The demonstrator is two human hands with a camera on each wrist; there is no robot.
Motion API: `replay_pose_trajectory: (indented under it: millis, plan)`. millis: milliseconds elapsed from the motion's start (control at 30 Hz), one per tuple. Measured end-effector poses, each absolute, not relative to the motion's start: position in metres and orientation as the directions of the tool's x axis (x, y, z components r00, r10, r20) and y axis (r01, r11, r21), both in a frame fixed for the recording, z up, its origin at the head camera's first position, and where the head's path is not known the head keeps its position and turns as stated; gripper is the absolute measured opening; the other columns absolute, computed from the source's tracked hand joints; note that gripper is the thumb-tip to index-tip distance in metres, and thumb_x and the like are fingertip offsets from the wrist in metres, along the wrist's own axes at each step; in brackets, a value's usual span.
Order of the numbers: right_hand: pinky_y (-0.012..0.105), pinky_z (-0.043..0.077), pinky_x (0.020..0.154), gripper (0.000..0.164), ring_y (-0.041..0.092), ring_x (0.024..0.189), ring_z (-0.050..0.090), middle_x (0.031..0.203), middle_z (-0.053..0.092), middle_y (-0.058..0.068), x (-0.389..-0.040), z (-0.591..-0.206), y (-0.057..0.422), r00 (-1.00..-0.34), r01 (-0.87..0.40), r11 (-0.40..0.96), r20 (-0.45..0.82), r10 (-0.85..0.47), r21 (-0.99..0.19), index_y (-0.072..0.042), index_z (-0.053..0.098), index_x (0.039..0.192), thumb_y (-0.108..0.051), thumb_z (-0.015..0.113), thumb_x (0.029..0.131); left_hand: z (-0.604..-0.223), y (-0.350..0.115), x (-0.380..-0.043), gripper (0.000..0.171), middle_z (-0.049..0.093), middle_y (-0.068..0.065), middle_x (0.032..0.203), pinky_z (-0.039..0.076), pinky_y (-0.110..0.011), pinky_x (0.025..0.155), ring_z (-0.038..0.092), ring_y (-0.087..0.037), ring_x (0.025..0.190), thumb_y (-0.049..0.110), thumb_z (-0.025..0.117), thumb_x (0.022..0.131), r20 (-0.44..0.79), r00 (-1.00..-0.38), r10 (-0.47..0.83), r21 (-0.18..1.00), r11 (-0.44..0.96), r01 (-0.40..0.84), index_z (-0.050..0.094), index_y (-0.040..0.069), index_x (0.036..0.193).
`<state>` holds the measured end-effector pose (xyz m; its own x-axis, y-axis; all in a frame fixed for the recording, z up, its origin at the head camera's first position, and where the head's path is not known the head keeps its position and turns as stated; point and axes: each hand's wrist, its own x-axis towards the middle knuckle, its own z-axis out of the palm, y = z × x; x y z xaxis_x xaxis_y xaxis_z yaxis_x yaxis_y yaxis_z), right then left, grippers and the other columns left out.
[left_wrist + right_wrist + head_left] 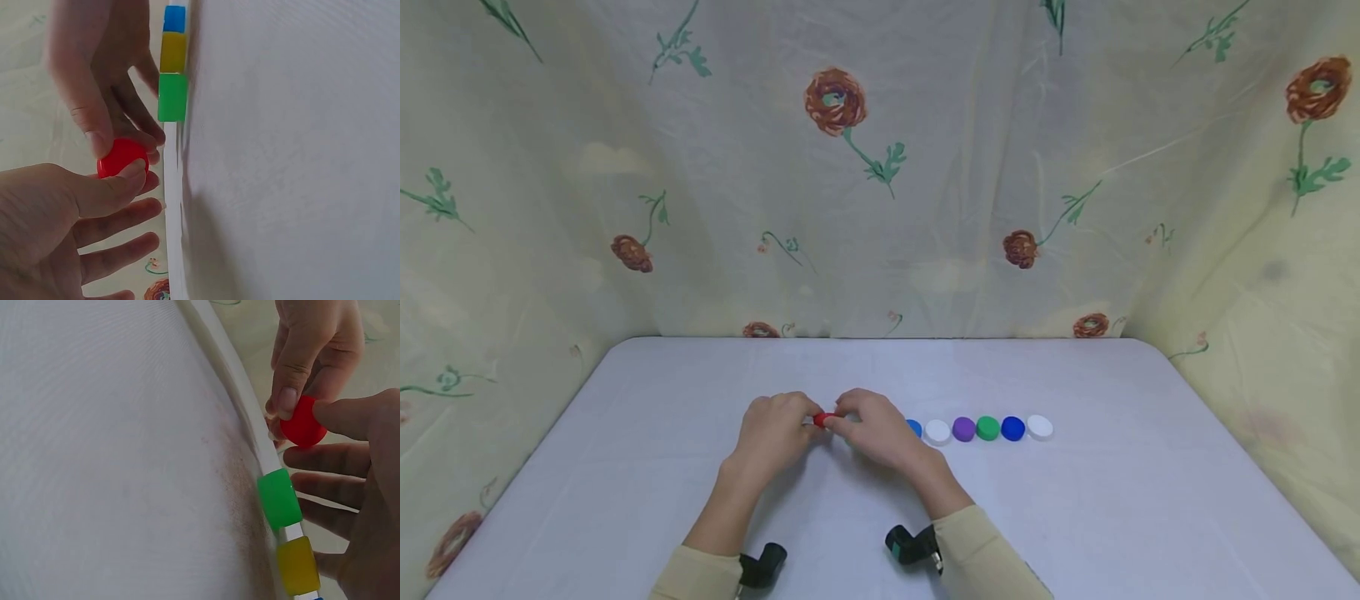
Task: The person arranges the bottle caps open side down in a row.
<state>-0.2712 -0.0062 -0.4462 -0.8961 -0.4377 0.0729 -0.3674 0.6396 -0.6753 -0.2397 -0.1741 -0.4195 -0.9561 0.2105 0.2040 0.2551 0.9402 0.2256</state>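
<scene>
Both hands meet over the table around one red bottle cap point(822, 418). My left hand point(778, 429) pinches it, the thumb lying across its round face in the left wrist view. From the other side my right hand point(876, 429) pinches the cap's edge, its thumb at the rim. In the right wrist view the red cap point(304, 423) is tilted with its flat face showing. Just beside the right hand's fingers stand a green cap point(279, 499) and a yellow cap point(298, 565), largely hidden behind that hand in the head view.
A row of caps runs rightward across the white table point(1120, 517): light blue point(914, 427), white point(937, 432), purple point(963, 429), green point(988, 428), dark blue point(1012, 428) and white point(1040, 427). Flowered curtains point(925, 250) enclose the back and sides.
</scene>
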Motion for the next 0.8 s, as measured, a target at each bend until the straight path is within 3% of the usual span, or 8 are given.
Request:
replay_pose_trajectory:
  millis: [267, 400, 633, 800]
  plan:
    - [0.045, 0.045, 0.109, 0.017, 0.024, 0.125, 0.059, 0.128, 0.067, 0.003, -0.2696, -0.4418, -0.0057, -0.835, -0.551, 0.722, 0.267, -0.482, -0.418, -0.018, 0.076, 0.101, -0.03, 0.066, 0.093, -0.4225, -0.1753, -0.2413, 0.018, 0.077, -0.004, 0.098, 0.055, -0.041, 0.081, 0.072, -0.022, 0.092, 0.018, 0.079, 0.084, 0.173, -0.963, 0.207, 0.249, 0.937, 0.246, 0.08, 0.014, 0.101]
    - [0.043, 0.045, 0.11, 0.012, 0.023, 0.123, 0.06, 0.127, 0.069, 0.002, -0.2692, -0.4396, -0.0041, -0.806, -0.59, 0.731, 0.305, -0.508, -0.344, -0.017, 0.076, 0.097, -0.024, 0.067, 0.093, -0.4234, -0.175, -0.2422, 0.018, 0.077, -0.004, 0.099, 0.055, -0.041, 0.081, 0.072, -0.022, 0.093, 0.018, 0.078, 0.085, 0.161, -0.964, 0.212, 0.258, 0.934, 0.249, 0.079, 0.013, 0.102]
    - [0.042, 0.046, 0.108, 0.012, 0.022, 0.121, 0.062, 0.125, 0.069, 0.003, -0.2695, -0.44, -0.0025, -0.791, -0.61, 0.708, 0.317, -0.523, -0.355, -0.016, 0.076, 0.096, -0.02, 0.066, 0.092, -0.4242, -0.1741, -0.2436, 0.018, 0.077, -0.004, 0.098, 0.055, -0.038, 0.079, 0.07, -0.02, 0.087, 0.02, 0.078, 0.085, 0.14, -0.969, 0.202, 0.272, 0.933, 0.234, 0.079, 0.013, 0.101]
    - [0.042, 0.046, 0.109, 0.012, 0.023, 0.127, 0.059, 0.132, 0.066, 0.003, -0.2683, -0.439, -0.0022, -0.818, -0.575, 0.702, 0.278, -0.504, -0.419, -0.016, 0.075, 0.095, -0.02, 0.064, 0.091, -0.4238, -0.1735, -0.2432, 0.018, 0.077, -0.004, 0.1, 0.054, -0.041, 0.082, 0.07, -0.021, 0.092, 0.019, 0.077, 0.086, 0.127, -0.972, 0.2, 0.276, 0.934, 0.228, 0.078, 0.014, 0.103]
